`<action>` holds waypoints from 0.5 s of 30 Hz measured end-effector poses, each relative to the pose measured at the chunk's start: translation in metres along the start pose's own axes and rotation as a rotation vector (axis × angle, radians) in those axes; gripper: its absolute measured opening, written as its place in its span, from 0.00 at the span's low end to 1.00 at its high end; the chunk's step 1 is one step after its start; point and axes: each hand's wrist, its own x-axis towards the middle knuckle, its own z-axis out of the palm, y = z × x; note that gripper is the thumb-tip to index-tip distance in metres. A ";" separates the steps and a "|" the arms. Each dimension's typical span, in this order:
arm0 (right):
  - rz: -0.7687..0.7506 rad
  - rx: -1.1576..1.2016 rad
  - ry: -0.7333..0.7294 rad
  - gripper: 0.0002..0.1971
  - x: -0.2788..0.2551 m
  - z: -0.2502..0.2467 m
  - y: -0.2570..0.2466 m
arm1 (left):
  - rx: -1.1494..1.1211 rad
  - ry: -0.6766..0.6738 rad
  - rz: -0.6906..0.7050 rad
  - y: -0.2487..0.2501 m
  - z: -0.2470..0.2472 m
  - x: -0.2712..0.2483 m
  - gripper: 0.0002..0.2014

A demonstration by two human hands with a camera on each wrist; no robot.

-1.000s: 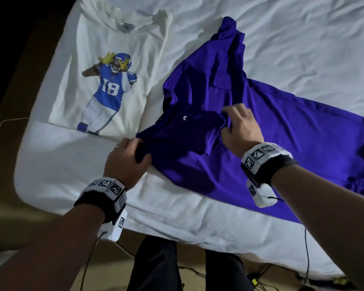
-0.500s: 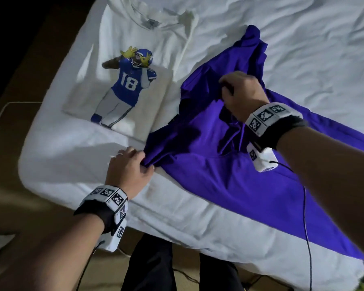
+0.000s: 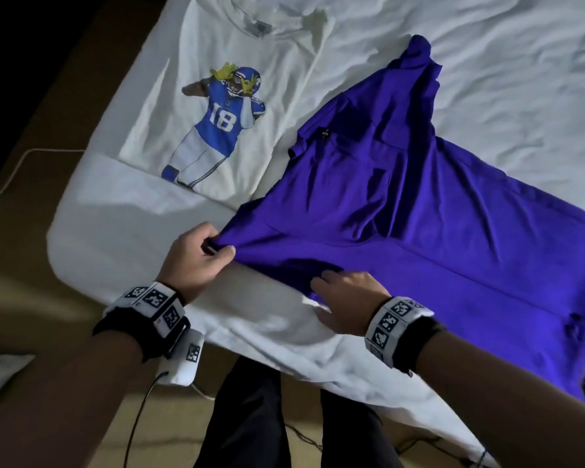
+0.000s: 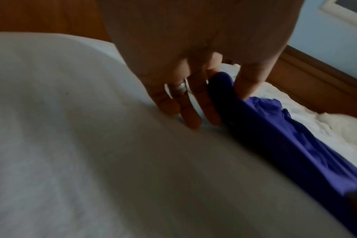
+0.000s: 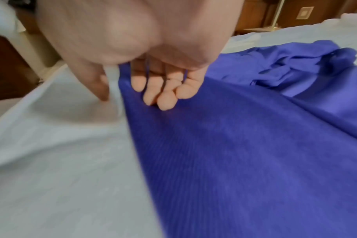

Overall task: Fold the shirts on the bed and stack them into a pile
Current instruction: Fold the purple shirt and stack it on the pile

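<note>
Left hand [image 3: 196,261] pinches the purple shirt's [image 3: 419,211] near-left corner; right hand [image 3: 347,305] rests relaxed-fingered on its near edge. White shirt [image 3: 250,79] lies flat, far left, on bed [image 3: 487,45].

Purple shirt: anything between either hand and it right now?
Nothing visible. The left hand already pinches a corner of the purple shirt, thumb on top in the left wrist view. The right hand rests its fingers directly on the near edge, thumb on the bed sheet. The white graphic T-shirt lies beside it.

Right hand [image 5: 132,53] fingers [image 5: 165,99] pressing purple shirt [image 5: 245,153] edge.
</note>
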 end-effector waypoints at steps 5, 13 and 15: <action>-0.053 0.026 0.117 0.14 -0.008 0.008 -0.002 | -0.118 0.041 -0.119 -0.005 -0.002 -0.004 0.10; -0.070 0.088 -0.077 0.14 -0.013 -0.005 0.008 | 0.129 0.119 -0.172 -0.011 -0.006 -0.013 0.04; -0.001 0.250 -0.080 0.13 -0.013 -0.016 0.012 | 0.271 0.105 -0.163 -0.005 -0.007 -0.011 0.05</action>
